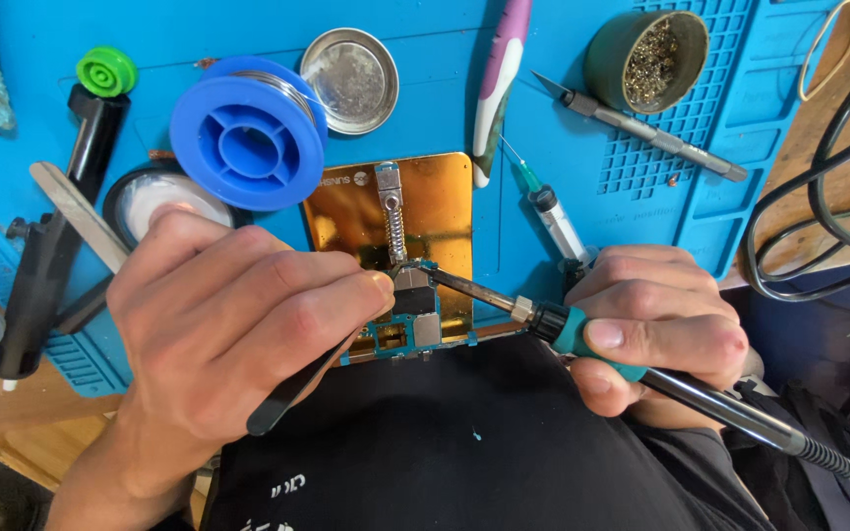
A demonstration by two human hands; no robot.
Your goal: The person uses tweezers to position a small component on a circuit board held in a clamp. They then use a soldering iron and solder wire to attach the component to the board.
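L hand [218, 324] fingers pinch tweezers [297, 388]; R hand [656, 324] fingers grip soldering iron [582, 339], tip on circuit board [407, 329] btwn fingertips; soldering mid-way.

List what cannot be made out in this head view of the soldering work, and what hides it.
- Circuit board: left part behind the left hand.
- Tweezers tips: hidden by the fingers.
- Soldering iron tip contact: too small to tell.
- White round tin: partly behind the hand.
- Black cables: cut by the right edge.
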